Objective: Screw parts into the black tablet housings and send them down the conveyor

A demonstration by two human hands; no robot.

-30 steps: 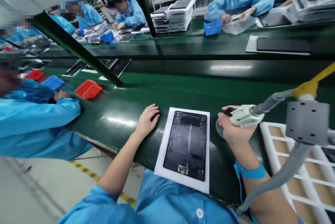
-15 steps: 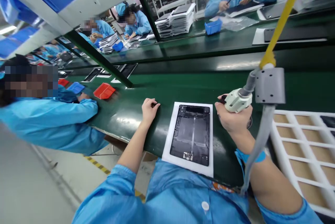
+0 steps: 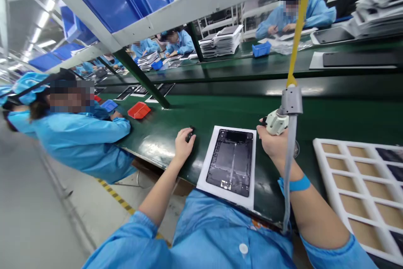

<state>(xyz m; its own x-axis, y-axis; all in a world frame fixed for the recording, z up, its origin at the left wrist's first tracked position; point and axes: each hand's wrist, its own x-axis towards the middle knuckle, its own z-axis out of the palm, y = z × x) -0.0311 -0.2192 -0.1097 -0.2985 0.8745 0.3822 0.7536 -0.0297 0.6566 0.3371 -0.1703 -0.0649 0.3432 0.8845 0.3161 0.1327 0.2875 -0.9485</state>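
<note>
A dark opened tablet shell (image 3: 232, 162) lies on a white sheet (image 3: 208, 164) on the green conveyor belt (image 3: 220, 109), right in front of me. My left hand (image 3: 184, 145) rests on the belt left of the sheet, fingers curled over a small black part (image 3: 190, 133). My right hand (image 3: 273, 143) is closed round a pale electric screwdriver (image 3: 275, 121) just right of the tablet's top corner. A grey cable (image 3: 287, 164) and a yellow cord (image 3: 297, 25) run from the tool.
A white gridded tray (image 3: 362, 185) sits at my right. A person in a blue coat (image 3: 85, 139) works close on my left, beside red (image 3: 139, 110) and blue (image 3: 109, 105) bins. Other workers, stacked trays (image 3: 222, 40) and a blue bin (image 3: 261, 48) line the far bench. A shelf with blue bins (image 3: 126, 0) hangs overhead.
The view has tilted upward, showing the shelf above. My left hand shifted slightly over the small black part. My right hand keeps the screwdriver by the tablet's top right corner.
</note>
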